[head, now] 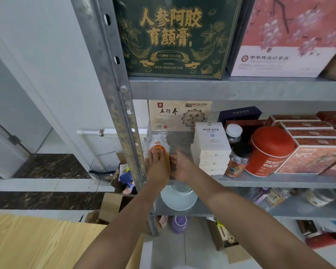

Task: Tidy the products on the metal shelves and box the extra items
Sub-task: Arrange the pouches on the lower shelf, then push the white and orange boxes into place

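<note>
A white and orange pouch (158,144) lies flat at the left end of the middle metal shelf (279,181). My left hand (157,167) rests on top of it with the fingers laid straight over its orange label. My right hand (179,167) is right beside it, its fingers at the pouch's right edge; blur hides whether they pinch it. A stack of white boxes (211,148) stands just right of my hands.
Further right on this shelf are two small bottles (238,158), a red tin (268,150) and red boxes (314,144). A beige box (179,115) stands behind. Large green (175,35) and pink boxes (287,35) fill the upper shelf. An open cardboard box (113,206) sits on the floor, lower left.
</note>
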The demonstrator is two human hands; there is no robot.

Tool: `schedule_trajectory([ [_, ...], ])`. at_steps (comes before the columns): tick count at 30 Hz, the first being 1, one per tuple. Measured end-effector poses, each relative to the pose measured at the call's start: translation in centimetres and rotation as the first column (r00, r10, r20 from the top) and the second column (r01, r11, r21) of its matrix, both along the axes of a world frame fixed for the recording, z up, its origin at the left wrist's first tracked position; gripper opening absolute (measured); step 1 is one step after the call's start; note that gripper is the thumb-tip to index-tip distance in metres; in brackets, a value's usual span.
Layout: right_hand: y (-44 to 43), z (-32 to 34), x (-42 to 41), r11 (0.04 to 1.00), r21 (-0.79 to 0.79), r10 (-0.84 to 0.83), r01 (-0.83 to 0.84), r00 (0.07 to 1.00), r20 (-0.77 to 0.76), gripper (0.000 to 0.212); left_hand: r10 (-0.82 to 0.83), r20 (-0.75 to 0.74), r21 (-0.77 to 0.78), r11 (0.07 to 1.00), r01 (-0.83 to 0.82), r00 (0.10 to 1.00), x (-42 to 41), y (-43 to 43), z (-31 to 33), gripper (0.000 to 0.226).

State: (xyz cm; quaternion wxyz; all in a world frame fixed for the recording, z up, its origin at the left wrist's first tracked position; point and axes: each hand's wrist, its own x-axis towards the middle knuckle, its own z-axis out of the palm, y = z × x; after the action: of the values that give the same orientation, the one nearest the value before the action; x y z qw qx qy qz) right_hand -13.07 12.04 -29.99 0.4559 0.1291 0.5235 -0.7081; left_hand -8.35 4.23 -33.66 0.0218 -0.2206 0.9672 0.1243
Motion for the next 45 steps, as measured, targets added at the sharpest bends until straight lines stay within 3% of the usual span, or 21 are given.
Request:
schedule_trajectory([
  [7, -0.4, 0.5, 0.7, 1.000, -0.013, 0.001, -0.001, 1.000, -0.002, 0.063, 0.025, 0.075, 0.025, 0.999, -0.027, 0.997, -0.5, -0.2, 0.8, 0.067],
  [10, -0.1, 2.8, 1.7, 0.958, 0.280, 0.134, -0.064, 0.962, -0.239, 0.043, 0.026, 0.074, 0.034, 0.999, -0.029, 0.997, -0.6, -0.4, 0.8, 0.062],
  [12, 1.3, 4.0, 1.9, 0.875, 0.484, 0.292, 0.000, 0.797, -0.528, 0.030, 0.023, 0.071, 0.044, 0.999, -0.026, 0.997, -0.6, -0.4, 0.8, 0.062],
  [14, 3.7, 4.8, 1.8, 0.868, 0.471, 0.337, 0.160, 0.506, -0.794, 0.030, 0.015, 0.072, 0.043, 0.999, -0.018, 0.997, -0.7, -0.5, 0.9, 0.062],
  [16, 6.5, 5.5, 1.4, 0.834, 0.413, 0.380, 0.365, 0.163, -0.911, 0.033, 0.017, 0.072, 0.044, 0.999, -0.020, 0.997, -0.7, -0.5, 0.9, 0.061],
  [18, 9.0, 5.2, 0.1, 0.682, 0.452, 0.593, 0.575, -0.074, -0.801, 0.047, 0.016, 0.066, 0.021, 1.000, -0.017, 0.998, -0.7, -0.6, 0.8, 0.061],
  [19, 10.1, 4.8, -0.6, 0.552, 0.546, 0.747, 0.630, -0.084, -0.659, 0.057, 0.017, 0.061, 0.011, 1.000, -0.018, 0.998, -0.7, -0.5, 0.7, 0.061],
  [21, 11.7, 3.5, -1.5, 0.234, 0.741, 0.944, 0.629, 0.034, -0.327, 0.071, 0.019, 0.058, -0.013, 1.000, -0.018, 0.998, -0.6, -0.5, 0.7, 0.063],
  [23, 12.5, 1.6, -1.7, 0.082, 0.801, 0.983, 0.593, 0.084, -0.163, 0.072, 0.019, 0.055, -0.042, 0.999, -0.017, 0.998, -0.4, -0.3, 0.8, 0.065],
  [26, 12.9, 0.2, -1.1, 0.215, 0.673, 0.955, 0.707, -0.010, -0.295, 0.066, 0.013, -0.022, -0.057, 0.998, -0.015, 1.000, -0.2, 0.2, 1.0, 0.070],
  [29, 13.3, -0.1, -0.8, 0.374, 0.457, 0.890, 0.807, -0.174, -0.422, 0.066, -0.042, -0.234, -0.024, 0.999, 0.037, 0.971, -0.2, 1.3, 2.2, 0.069],
  [31, 13.7, -0.3, -0.4, 0.495, 0.351, 0.821, 0.795, -0.295, -0.489, 0.066, 0.041, -0.371, 0.245, 0.968, 0.056, 0.928, -0.6, 2.4, 3.8, 0.039],
  [32, 13.8, -0.4, 0.0, 0.554, 0.295, 0.776, 0.778, -0.354, -0.522, 0.064, 0.151, -0.385, 0.468, 0.882, 0.051, 0.911, -0.6, 3.1, 5.0, 0.025],
  [33, 13.8, -0.5, 0.3, 0.604, 0.253, 0.733, 0.756, -0.401, -0.549, 0.062, 0.263, -0.335, 0.709, 0.703, 0.058, 0.905, -0.6, 3.9, 6.3, 0.026],
  [35, 13.9, -0.3, 0.9, 0.678, 0.216, 0.673, 0.703, -0.474, -0.568, 0.060, 0.348, -0.164, 0.966, 0.246, 0.079, 0.923, -0.3, 5.0, 8.1, 0.035],
  [36, 13.9, 0.0, 1.3, 0.713, 0.207, 0.648, 0.670, -0.515, -0.562, 0.058, 0.340, -0.136, 0.987, 0.125, 0.099, 0.931, -0.2, 5.3, 8.4, 0.036],
  [38, 13.9, 0.5, 1.9, 0.775, 0.186, 0.586, 0.603, -0.579, -0.567, 0.053, 0.338, -0.161, 0.986, 0.087, 0.140, 0.927, 0.3, 5.3, 8.6, 0.029],
  [40, 13.9, 0.9, 2.7, 0.804, 0.200, 0.534, 0.560, -0.530, -0.659, 0.051, 0.369, -0.180, 0.983, 0.108, 0.150, 0.912, 0.6, 4.9, 8.6, 0.026],
  [41, 14.0, 1.2, 3.2, 0.810, 0.224, 0.500, 0.541, -0.439, -0.747, 0.053, 0.379, -0.185, 0.982, 0.106, 0.156, 0.907, 0.9, 4.6, 8.5, 0.026],
  [43, 14.0, 1.9, 4.2, 0.856, 0.256, 0.316, 0.449, -0.061, -0.947, 0.061, 0.391, -0.216, 0.976, 0.119, 0.183, 0.895, 1.6, 4.3, 8.8, 0.020],
  [45, 13.6, 3.4, 4.9, 0.945, 0.183, 0.055, 0.271, 0.419, -0.906, 0.054, 0.365, -0.272, 0.961, 0.141, 0.236, 0.890, 2.5, 4.3, 9.1, 0.021],
])
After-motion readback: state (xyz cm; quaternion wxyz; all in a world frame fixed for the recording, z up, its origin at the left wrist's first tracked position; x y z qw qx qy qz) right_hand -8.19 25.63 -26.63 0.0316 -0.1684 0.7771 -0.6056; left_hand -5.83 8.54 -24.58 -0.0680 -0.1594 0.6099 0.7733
